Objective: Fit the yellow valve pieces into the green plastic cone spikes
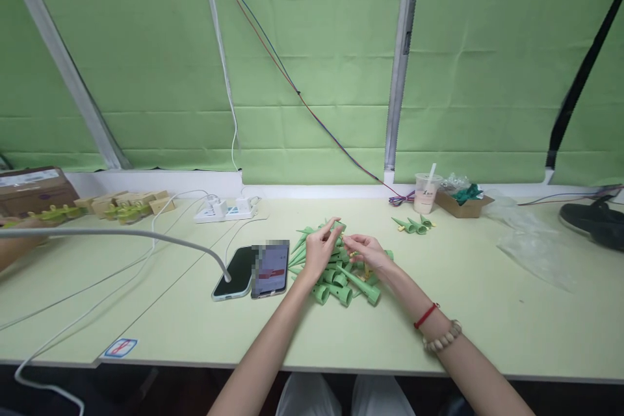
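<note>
A heap of green plastic cones [341, 276] lies on the pale green table [478, 318] in front of me. My left hand [320, 248] hovers over the heap's left side, fingers pinched on one green cone [337, 227]. My right hand [369, 252] is close beside it, fingers curled around a small yellowish piece over the heap. The two hands nearly touch. A red string and a bead bracelet sit on my right wrist.
Two phones [253, 271] lie left of the heap, one on a white cable. A power strip [225, 210], a drink cup [426, 192], a cardboard tray [461, 203], three finished cones [414, 225], a plastic bag [533, 244]. Another person's arm [14, 244] at far left.
</note>
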